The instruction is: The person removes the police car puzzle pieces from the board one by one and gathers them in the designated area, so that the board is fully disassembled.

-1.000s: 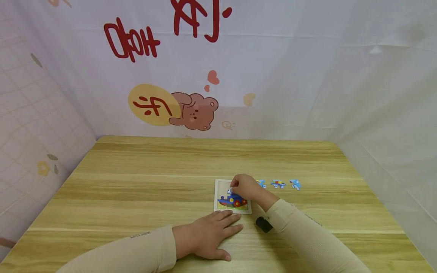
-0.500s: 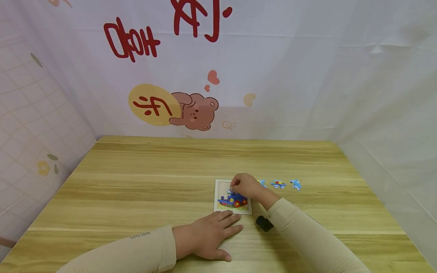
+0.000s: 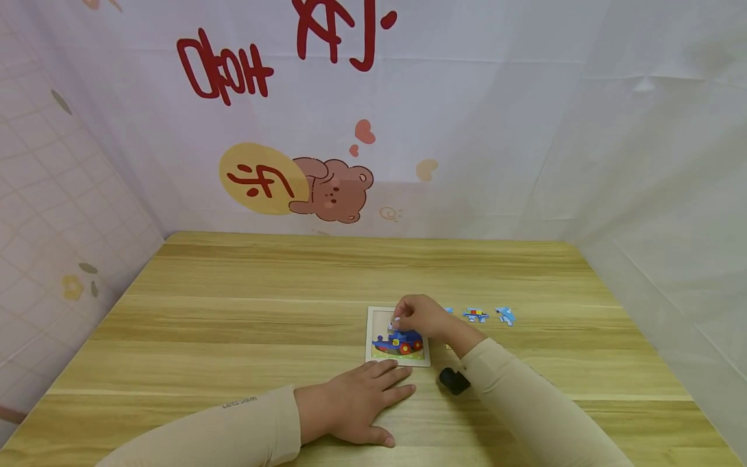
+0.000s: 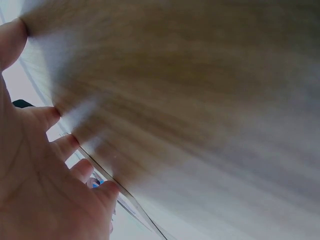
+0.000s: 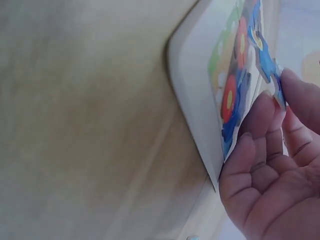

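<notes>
Head view: a person at a wood-grain table; the piece, small and partly hidden, is pinched in the fingertips of the right hand, over the middle of a pale, nearly square board; the board's picture, a blue vehicle with red wheels, has its long axis left to right, wheels toward the person; the left hand lies flat, palm down, fingers spread and gripping nothing, tips at the board's near rim; three loose pieces lie to the right of the board, the closest partly behind the right hand; a black object sits just beside the right sleeve; a pale cloth printed with a bear hangs behind

Left wrist view: the left hand's palm and separated fingers, with the board's thin edge running slantwise past the fingertips; the piece cannot be made out

Right wrist view: the grip is narrow, thumb against fingertips on the piece's end; the piece shows as a thin blue sliver, tilted, its long axis seeming to run from upper left down to the thumb, though its far end blends with the board's picture; which way its printed front points is unclear; it looks light, stiff and thin, perhaps a little slick, with tabs that could chip; opposite edges seem the best hold
</notes>
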`<state>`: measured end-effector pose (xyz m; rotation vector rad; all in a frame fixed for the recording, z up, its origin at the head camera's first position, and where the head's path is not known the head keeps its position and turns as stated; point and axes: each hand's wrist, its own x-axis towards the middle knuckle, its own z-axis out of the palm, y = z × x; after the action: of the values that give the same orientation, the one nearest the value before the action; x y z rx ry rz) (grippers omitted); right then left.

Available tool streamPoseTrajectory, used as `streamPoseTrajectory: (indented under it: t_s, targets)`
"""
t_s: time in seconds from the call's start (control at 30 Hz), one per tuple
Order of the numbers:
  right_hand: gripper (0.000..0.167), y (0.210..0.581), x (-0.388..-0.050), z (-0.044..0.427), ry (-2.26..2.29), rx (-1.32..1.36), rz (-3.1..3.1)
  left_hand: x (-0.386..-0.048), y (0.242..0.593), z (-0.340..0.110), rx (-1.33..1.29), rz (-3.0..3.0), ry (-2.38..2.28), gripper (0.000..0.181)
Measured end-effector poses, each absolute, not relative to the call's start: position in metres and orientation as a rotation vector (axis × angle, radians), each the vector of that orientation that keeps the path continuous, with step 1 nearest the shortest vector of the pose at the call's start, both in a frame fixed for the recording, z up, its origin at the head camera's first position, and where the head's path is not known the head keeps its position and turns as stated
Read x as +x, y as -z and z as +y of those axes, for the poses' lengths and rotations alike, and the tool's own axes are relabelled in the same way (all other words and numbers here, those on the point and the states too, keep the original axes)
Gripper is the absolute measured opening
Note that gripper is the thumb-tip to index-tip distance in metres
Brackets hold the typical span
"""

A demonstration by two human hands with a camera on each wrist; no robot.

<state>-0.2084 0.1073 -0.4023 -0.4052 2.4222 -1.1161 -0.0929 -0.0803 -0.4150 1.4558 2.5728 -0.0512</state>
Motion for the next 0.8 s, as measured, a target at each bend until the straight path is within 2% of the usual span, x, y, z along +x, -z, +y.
streamPoseTrajectory:
  t_s: [0.37,0.8]
  targets:
    - [0.013,0.399,-0.213,0.126,1.361,-0.376,2.297,-0.093,0.414,-0.080,1.425,2.566,0.033,0.076]
    - [0.026,0.379,-0.216,0.184,1.380,-0.334,2.355,-0.092,0.414,-0.079,1.432,2.583,0.052,0.076]
